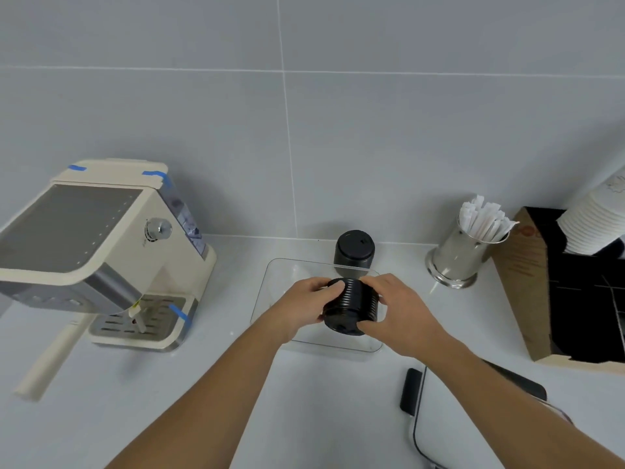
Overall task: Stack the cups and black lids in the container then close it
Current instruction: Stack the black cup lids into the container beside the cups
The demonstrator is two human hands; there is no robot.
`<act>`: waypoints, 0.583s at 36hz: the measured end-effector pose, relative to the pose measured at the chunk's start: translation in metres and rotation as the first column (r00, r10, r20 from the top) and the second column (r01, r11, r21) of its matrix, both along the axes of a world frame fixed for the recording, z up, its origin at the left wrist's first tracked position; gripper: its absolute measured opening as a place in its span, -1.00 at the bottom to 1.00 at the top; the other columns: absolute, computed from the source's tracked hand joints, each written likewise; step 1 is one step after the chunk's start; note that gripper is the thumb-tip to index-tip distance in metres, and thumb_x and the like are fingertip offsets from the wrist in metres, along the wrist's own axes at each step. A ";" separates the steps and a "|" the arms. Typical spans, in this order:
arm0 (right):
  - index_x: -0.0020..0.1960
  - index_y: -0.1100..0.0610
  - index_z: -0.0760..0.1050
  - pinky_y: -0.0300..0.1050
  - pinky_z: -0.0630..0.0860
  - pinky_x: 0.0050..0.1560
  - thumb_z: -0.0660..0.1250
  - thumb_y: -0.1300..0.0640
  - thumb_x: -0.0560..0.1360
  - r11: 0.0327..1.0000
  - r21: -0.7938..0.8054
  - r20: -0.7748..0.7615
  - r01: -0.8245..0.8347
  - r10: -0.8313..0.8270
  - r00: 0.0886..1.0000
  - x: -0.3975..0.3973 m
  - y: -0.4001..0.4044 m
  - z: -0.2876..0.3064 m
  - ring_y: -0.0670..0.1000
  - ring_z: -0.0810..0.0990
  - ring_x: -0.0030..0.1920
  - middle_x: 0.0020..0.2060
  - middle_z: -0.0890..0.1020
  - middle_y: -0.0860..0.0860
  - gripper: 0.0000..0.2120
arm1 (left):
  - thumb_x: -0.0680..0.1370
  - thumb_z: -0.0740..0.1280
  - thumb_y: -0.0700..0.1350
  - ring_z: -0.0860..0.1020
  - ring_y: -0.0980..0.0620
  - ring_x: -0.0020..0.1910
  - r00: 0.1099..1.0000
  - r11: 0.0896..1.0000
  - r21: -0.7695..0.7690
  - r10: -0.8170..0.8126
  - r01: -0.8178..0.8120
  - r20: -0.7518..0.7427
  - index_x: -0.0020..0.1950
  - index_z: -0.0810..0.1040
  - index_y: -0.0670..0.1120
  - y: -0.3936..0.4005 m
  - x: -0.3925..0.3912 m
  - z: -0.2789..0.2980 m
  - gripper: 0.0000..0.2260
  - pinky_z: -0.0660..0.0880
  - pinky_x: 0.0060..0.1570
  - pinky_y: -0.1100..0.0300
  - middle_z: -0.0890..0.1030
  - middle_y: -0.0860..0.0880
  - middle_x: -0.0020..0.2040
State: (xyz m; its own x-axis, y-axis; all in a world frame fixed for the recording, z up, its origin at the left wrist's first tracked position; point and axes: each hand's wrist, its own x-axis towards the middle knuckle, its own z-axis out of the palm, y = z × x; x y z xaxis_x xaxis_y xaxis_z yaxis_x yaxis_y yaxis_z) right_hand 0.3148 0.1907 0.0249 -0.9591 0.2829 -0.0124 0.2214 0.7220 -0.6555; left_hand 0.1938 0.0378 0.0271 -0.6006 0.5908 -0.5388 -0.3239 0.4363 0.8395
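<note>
Item: stack of black lids (350,306), lying on its side, gripped between our left hand (306,308) and right hand (399,311), fingers of both curled onto its ends, just above the clear container (275,282).

Behind the container: a second lid stack (354,249), upright on the counter (236,384).

Right of the container: steel holder of wrapped sticks (465,252); beyond it, white cups (592,221) above a black box (588,299).

Left of the container: coffee machine (101,252).

Risk, as we judge it: squeezed only endwise, the ribbed lids may buckle apart and spill, or catch the container's rim.
</note>
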 end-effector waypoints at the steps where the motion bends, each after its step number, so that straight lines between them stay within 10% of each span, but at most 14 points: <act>1: 0.31 -0.06 0.39 -0.18 0.47 0.14 0.47 0.06 0.29 1.000 0.010 0.002 -0.002 0.002 1.000 0.001 -0.002 -0.003 -0.08 0.48 0.05 0.10 0.46 -0.11 -0.38 | 0.57 0.35 0.03 0.61 -0.02 0.16 1.000 1.000 -0.018 0.009 -0.009 -0.009 0.27 0.58 -0.05 0.001 0.001 -0.003 -0.69 0.56 0.22 0.01 0.66 -0.06 0.16; 11: 0.38 0.07 0.36 -0.14 0.42 0.20 0.48 0.13 0.36 0.998 0.055 0.062 -0.043 0.040 0.997 0.010 -0.014 -0.023 0.04 0.47 0.14 0.19 0.46 0.02 -0.37 | 0.54 0.37 -0.02 0.65 -0.06 0.06 0.998 0.990 -0.143 -0.016 0.007 -0.065 -0.12 0.63 0.04 0.004 0.002 -0.030 -0.92 0.62 0.08 0.06 0.70 -0.10 0.02; 21: 0.43 0.12 0.33 -0.21 0.35 0.18 0.49 0.09 0.38 0.996 0.063 0.059 -0.057 0.053 0.997 0.014 -0.016 -0.041 0.07 0.47 0.15 0.24 0.48 0.05 -0.33 | 0.49 0.37 0.14 0.64 0.00 -0.03 0.986 0.974 -0.221 -0.080 0.046 -0.145 0.04 0.66 -0.06 0.009 0.004 -0.046 -0.69 0.58 0.04 0.12 0.69 -0.03 -0.05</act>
